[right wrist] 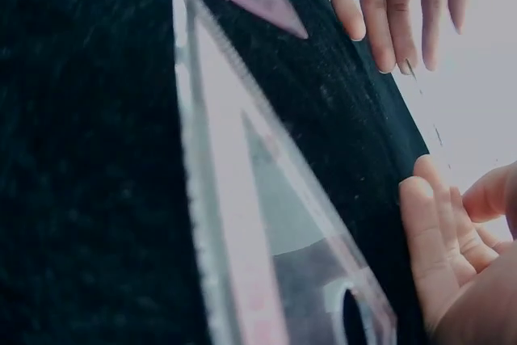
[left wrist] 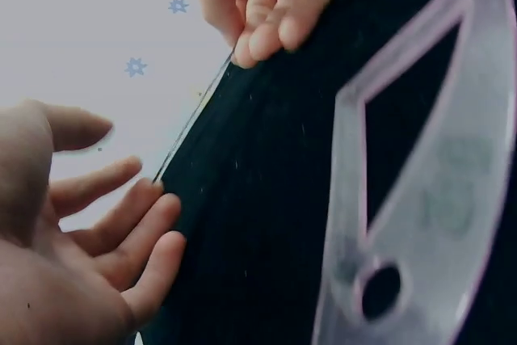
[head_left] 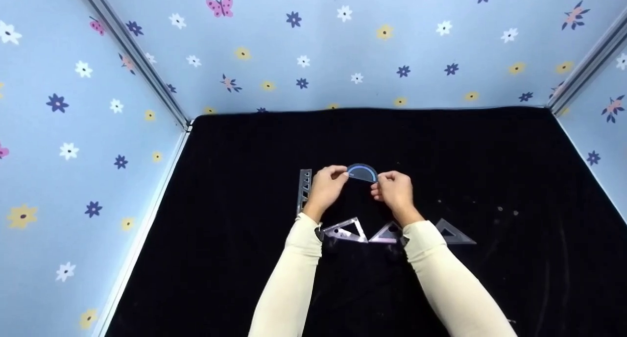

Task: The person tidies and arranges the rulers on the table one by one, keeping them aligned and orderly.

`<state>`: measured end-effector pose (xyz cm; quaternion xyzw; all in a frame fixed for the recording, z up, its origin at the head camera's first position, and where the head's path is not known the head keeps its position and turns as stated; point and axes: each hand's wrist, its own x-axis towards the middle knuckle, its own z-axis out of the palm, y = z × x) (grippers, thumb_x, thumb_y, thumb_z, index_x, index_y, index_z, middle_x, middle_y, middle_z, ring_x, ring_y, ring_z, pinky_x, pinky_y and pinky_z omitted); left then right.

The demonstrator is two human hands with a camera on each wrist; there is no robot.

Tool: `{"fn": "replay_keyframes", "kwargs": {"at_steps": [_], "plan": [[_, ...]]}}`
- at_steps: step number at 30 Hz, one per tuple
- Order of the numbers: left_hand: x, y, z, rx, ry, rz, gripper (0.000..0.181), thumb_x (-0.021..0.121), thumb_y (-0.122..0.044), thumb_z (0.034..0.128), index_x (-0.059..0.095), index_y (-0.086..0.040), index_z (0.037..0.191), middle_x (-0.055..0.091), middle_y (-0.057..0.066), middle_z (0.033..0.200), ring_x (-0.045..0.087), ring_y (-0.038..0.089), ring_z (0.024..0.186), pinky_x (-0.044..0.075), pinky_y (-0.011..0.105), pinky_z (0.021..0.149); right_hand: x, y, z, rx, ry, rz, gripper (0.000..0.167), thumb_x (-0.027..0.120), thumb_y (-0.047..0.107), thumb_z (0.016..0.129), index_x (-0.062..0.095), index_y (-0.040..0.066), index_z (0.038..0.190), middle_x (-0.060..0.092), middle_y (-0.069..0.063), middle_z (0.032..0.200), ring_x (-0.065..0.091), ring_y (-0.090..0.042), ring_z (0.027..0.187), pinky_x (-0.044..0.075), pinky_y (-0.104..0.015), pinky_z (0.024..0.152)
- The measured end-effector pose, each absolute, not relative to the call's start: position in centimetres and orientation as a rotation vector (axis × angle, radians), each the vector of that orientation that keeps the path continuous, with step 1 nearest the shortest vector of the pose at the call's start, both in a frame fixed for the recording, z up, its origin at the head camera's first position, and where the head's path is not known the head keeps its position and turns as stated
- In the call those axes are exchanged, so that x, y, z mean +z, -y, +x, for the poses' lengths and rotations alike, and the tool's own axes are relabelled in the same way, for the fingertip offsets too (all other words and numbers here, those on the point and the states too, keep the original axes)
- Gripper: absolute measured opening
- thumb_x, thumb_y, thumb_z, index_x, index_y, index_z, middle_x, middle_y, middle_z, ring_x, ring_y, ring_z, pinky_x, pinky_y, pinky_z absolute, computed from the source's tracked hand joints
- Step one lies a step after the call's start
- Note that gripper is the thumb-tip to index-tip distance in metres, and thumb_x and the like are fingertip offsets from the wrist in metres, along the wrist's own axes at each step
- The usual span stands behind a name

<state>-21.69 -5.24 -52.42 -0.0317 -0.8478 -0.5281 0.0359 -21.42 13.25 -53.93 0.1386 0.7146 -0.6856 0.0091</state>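
Note:
A clear protractor [head_left: 361,170] with a blue arc is held up between both hands above the black cloth. My left hand [head_left: 327,186] pinches its left end, and my right hand [head_left: 396,190] pinches the right end. In the left wrist view the protractor [left wrist: 194,119] shows only as a thin edge spanning the fingertips. A clear stencil ruler [head_left: 304,180] with triangular cutouts lies beside the left hand, partly covered by it. Below the hands lie two purplish set squares, the left one [head_left: 343,233] and the middle one [head_left: 383,238], partly behind the right wrist.
A third, greyish set square [head_left: 458,238] lies right of the right forearm. Black cloth [head_left: 235,204] covers the table. Blue flower-patterned walls [head_left: 323,48] enclose the back and sides, with metal posts [head_left: 142,58] at the corners. Small pale specks dot the cloth at right.

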Motion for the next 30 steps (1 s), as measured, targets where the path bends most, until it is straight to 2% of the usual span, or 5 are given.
{"fn": "replay_keyframes", "kwargs": {"at_steps": [4, 9, 23, 30], "plan": [[-52.1, 5.1, -21.8, -1.620, 2.547, -0.016, 0.020, 0.066, -0.004, 0.0895, 0.077, -0.004, 0.107, 0.073, 0.008, 0.105, 0.067, 0.019, 0.096, 0.052, 0.029, 0.086, -53.5, -13.0, -21.3, -2.152, -2.215, 0.411, 0.015, 0.051, 0.002, 0.096, 0.062, -0.008, 0.100, 0.068, -0.009, 0.067, 0.064, -0.013, 0.052, 0.056, -0.025, 0.050], [-52.1, 5.0, -21.6, -1.574, 2.542, -0.005, 0.021, 0.065, 0.001, 0.0877, 0.078, -0.005, 0.102, 0.074, 0.007, 0.101, 0.067, 0.019, 0.093, 0.052, 0.030, 0.084, -53.4, -13.1, -21.1, -2.164, -2.196, 0.416, 0.014, 0.051, 0.000, 0.096, 0.061, -0.008, 0.102, 0.068, -0.009, 0.068, 0.064, -0.012, 0.052, 0.057, -0.026, 0.052], [-52.2, 5.0, -21.2, -1.515, 2.599, -0.009, 0.014, 0.071, -0.008, 0.0877, 0.080, -0.011, 0.098, 0.075, 0.001, 0.100, 0.067, 0.016, 0.093, 0.052, 0.030, 0.084, -53.6, -13.6, -21.0, -2.188, -2.184, 0.428, 0.015, 0.053, 0.001, 0.098, 0.062, -0.010, 0.103, 0.067, -0.009, 0.069, 0.063, -0.013, 0.053, 0.058, -0.028, 0.055], [-52.4, 4.7, -21.1, -1.641, 2.548, -0.019, 0.014, 0.070, -0.003, 0.0878, 0.079, -0.008, 0.098, 0.075, 0.003, 0.099, 0.066, 0.015, 0.090, 0.051, 0.029, 0.083, -53.3, -14.1, -21.0, -2.171, -2.193, 0.414, 0.015, 0.052, 0.001, 0.100, 0.062, -0.009, 0.105, 0.066, -0.007, 0.069, 0.062, -0.010, 0.053, 0.057, -0.026, 0.055]]}}
